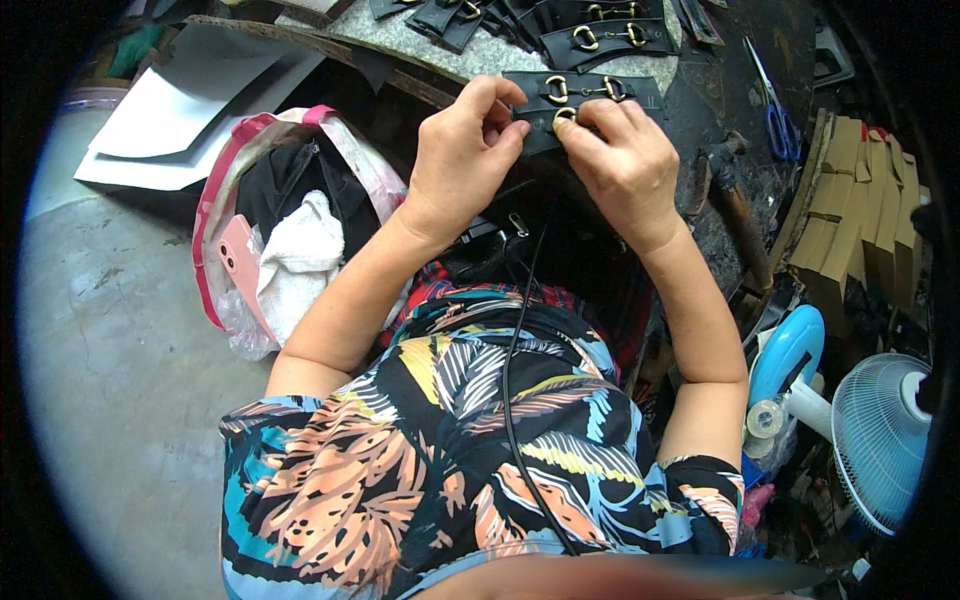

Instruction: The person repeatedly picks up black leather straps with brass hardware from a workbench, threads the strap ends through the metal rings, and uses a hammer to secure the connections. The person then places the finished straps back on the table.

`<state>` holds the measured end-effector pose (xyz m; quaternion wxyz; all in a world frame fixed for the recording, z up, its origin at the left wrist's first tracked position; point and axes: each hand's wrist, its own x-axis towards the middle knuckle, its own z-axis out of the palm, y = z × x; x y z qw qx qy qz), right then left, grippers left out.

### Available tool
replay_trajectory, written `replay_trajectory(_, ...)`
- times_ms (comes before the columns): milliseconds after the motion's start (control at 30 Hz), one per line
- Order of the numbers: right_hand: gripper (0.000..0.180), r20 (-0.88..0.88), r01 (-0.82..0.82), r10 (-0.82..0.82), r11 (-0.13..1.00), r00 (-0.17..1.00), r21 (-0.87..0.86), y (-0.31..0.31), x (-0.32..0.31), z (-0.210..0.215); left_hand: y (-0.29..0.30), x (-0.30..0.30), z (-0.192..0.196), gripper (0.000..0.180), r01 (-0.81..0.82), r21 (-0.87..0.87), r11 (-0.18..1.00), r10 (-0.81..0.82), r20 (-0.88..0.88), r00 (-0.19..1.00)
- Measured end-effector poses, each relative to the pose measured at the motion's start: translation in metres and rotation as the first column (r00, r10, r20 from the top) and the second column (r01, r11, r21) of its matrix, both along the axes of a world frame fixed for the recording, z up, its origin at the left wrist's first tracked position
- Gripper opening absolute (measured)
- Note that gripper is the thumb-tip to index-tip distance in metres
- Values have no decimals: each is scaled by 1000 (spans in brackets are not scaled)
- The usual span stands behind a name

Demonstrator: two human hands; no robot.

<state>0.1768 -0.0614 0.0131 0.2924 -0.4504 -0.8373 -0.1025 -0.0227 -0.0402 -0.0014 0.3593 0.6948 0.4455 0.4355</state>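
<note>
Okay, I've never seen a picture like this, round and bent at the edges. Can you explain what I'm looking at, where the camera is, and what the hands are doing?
The single picture comes from a wide fisheye camera worn on a person's head, looking down, so edges curve. There is no machine, just two bare hands. The left hand and right hand together hold a black strap piece with gold metal buckle rings; the right fingers pinch one ring. More such straps lie on the worktable beyond. Blue-handled scissors lie to the right, an open bag with a white cloth to the left, and a fan at lower right.
</note>
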Motion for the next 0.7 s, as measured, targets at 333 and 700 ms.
replay_trajectory(333, 20, -513, 2, -121, 974, 850, -226, -17, 48, 21, 6, -8, 0, 19, -15, 248, 969, 55, -154, 987)
replay_trajectory(700, 37, 160, 743, -754, 546, 637, -386, -103, 137, 14, 10, 6, 18, 26, 216, 507, 835, 65, -480, 875)
